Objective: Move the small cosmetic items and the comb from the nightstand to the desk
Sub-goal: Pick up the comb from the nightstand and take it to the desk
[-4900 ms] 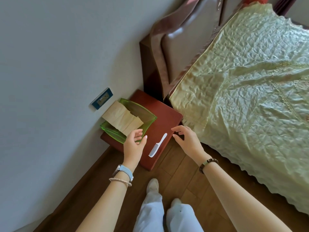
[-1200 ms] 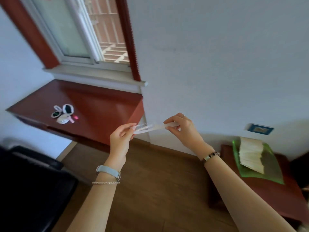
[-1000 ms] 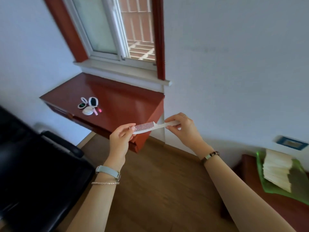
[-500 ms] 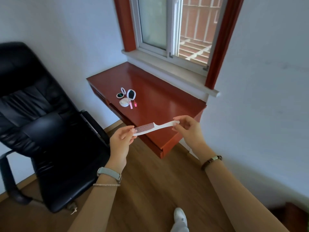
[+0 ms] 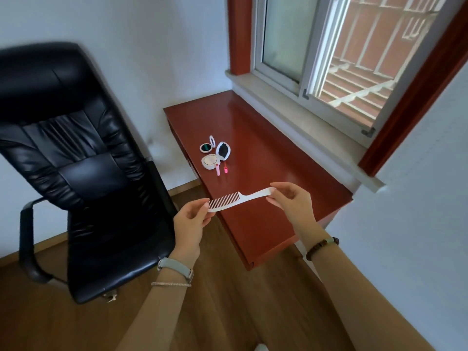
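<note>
A white comb (image 5: 238,199) is held level in the air over the near edge of the red-brown desk (image 5: 266,158). My left hand (image 5: 192,221) pinches its toothed end and my right hand (image 5: 291,203) pinches the tip of its handle. Farther back on the desk lie an open white compact (image 5: 215,157), a small round mirror case (image 5: 206,147) and two short pink tubes (image 5: 221,170). The nightstand is out of view.
A black leather office chair (image 5: 83,160) stands left of the desk, close to its front edge. A window (image 5: 329,54) with a pale sill runs along the desk's far side. White walls flank it, and the wooden floor (image 5: 76,323) lies below.
My view has swung left from the nightstand to the desk and chair. The desk has come nearer and the comb, still pinched at both ends, now hangs over its near edge.
</note>
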